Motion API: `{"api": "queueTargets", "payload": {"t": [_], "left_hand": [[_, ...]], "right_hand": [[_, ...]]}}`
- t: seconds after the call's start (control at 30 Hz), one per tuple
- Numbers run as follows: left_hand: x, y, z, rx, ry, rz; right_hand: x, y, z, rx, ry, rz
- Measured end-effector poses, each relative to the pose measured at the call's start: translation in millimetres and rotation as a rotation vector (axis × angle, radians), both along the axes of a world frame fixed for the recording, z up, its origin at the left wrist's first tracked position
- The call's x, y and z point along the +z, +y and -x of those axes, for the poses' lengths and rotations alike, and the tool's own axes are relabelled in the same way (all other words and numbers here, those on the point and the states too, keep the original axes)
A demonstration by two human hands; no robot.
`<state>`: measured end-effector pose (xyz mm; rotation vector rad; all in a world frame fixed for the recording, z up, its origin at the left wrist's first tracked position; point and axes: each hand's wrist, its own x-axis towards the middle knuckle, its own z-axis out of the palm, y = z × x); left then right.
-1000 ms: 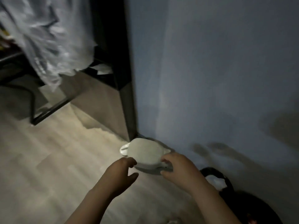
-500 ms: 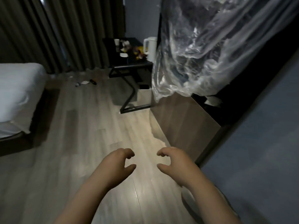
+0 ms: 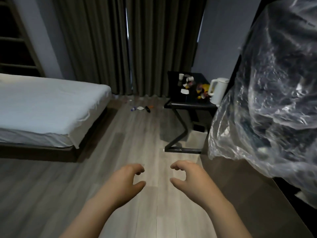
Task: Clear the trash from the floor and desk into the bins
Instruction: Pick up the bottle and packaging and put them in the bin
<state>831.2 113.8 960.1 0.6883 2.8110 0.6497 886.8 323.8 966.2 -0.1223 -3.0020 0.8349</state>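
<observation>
at 6 o'clock both bare forearms are reaching forward over the wooden floor (image 3: 137, 138), palms turning inward toward each other. the left hand (image 3: 127, 182) is hovering with its fingers (image 3: 137, 169) loosely curled and the thumb sticking out below them, gripping nothing. the right hand (image 3: 188, 179) is mirroring it just beside, its fingers likewise curling loosely over an extended thumb, and it is holding nothing. the two hands are staying apart with a gap of bare floor showing between them.

at 3 o'clock a big crumpled sheet of clear plastic (image 3: 267, 109) is hanging over dark furniture. at 9 o'clock a low bed (image 3: 42, 107) with a white sheet is lying along the floor.

farther off, at 1 o'clock, a small black table (image 3: 192, 105) is standing on a z-shaped leg, carrying table trash (image 3: 188, 83), paper cups and colourful wrappers, with a white kettle (image 3: 218, 90) standing at its right edge. at 12 o'clock the floor trash (image 3: 141, 108), a few small scattered pieces, is lying on the floor between the bed's foot and the table, well apart from both hands. behind it dark curtains (image 3: 128, 45) are hanging down to the floor.
</observation>
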Motion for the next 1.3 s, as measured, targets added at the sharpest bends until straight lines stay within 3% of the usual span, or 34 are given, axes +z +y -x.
{"api": "queueTargets", "payload": {"t": [0.3, 0.9, 1.3], "left_hand": [[-5.1, 15.3, 112.9, 0.137, -0.014, -0.029], [1.1, -34.3, 443.1, 0.14, -0.024, -0.067], [-6.3, 3.1, 655.0, 0.139, 0.005, -0.003]], "right_hand": [[-3.6, 25.1, 133.8, 0.114, -0.002, -0.034], [0.7, -19.6, 455.7, 0.064, -0.041, -0.06], [-20.2, 15.1, 676.8, 0.101, -0.041, -0.001]]}}
